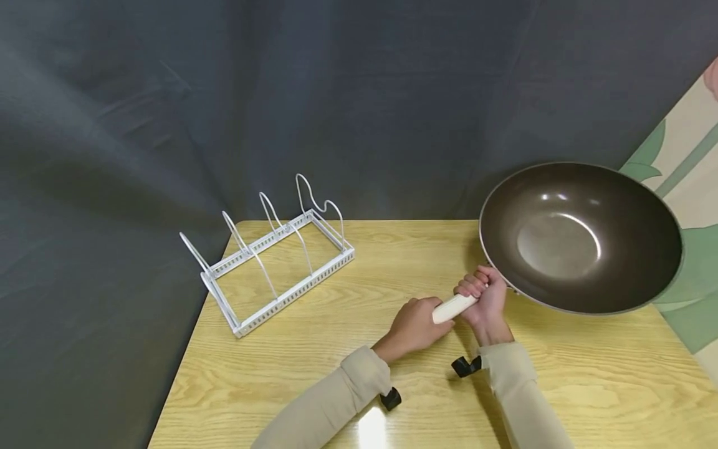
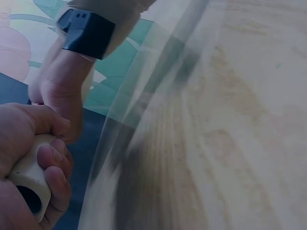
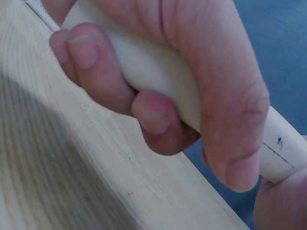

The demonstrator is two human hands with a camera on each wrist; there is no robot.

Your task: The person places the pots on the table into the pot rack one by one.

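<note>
A large wok [image 1: 583,237], dark brown inside with a thin rim, is at the right side of the table, its inside facing up and toward me. Its cream handle [image 1: 453,307] points down and to the left. My right hand [image 1: 487,305] grips the handle close to the wok, fingers curled round it in the right wrist view. Nearer the free end, my left hand [image 1: 417,324] also holds the handle. In the left wrist view the handle's end [image 2: 33,187] shows a dark hole. The wok's underside is hidden.
A white metal rack [image 1: 291,293] with several upright wire loops stands at the table's left. Beneath everything lies the wooden table [image 1: 314,368]. Dark cloth [image 1: 364,106] hangs behind and at the left. A panel with a leaf pattern [image 1: 692,280] borders the right side.
</note>
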